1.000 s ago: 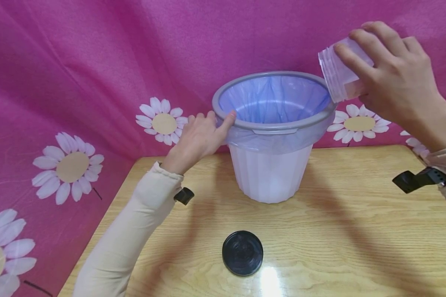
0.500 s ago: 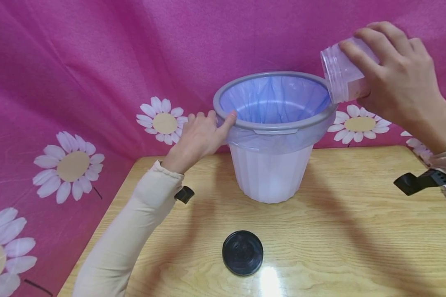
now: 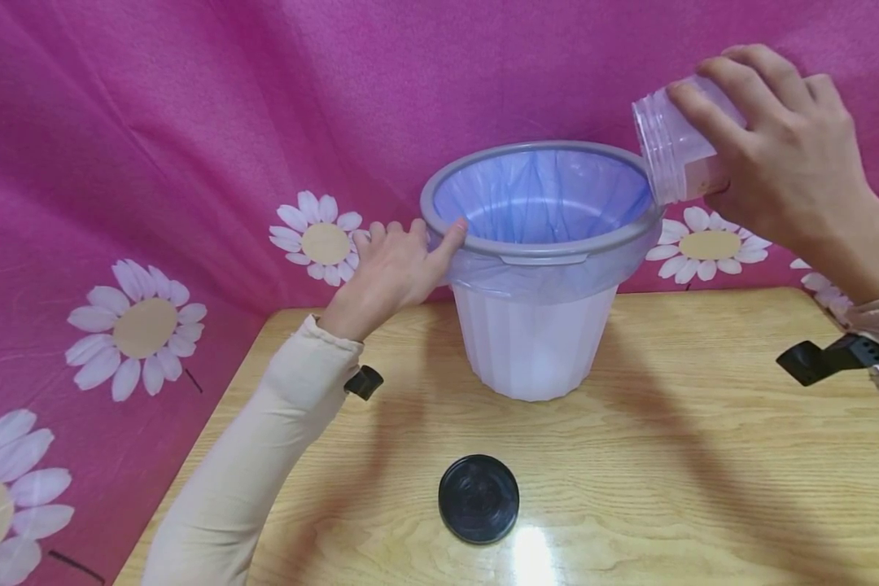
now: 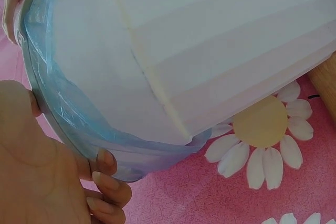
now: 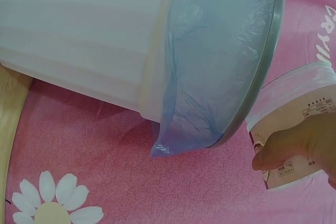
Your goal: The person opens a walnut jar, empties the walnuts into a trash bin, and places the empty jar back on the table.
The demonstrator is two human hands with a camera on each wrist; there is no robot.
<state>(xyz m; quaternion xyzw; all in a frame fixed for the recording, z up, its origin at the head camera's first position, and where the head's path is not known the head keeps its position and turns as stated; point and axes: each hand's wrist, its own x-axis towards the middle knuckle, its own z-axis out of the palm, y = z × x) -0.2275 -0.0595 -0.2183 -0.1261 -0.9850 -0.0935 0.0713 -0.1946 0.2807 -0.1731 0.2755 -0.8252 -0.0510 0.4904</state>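
Note:
A white ribbed trash can (image 3: 535, 342) with a grey rim stands upright, lined with a blue translucent bag (image 3: 549, 199) folded over the rim. My left hand (image 3: 395, 268) grips the rim on its left side, thumb on top and fingertips curled beneath it in the left wrist view. My right hand (image 3: 784, 138) holds a clear plastic jar (image 3: 677, 142) on its side, its lidless mouth facing left right at the rim's right edge. A printed label (image 5: 294, 129) wraps the jar in the right wrist view. No contents show leaving the jar.
A round black lid (image 3: 478, 499) lies on the wooden table (image 3: 703, 456) in front of the trash can. Close behind the table hangs a pink cloth (image 3: 381, 98) with white daisies. Black straps sit at both wrists.
The jar and my right hand have shifted slightly right, with the jar turned a little, then stayed nearly still. The left hand keeps its place on the rim.

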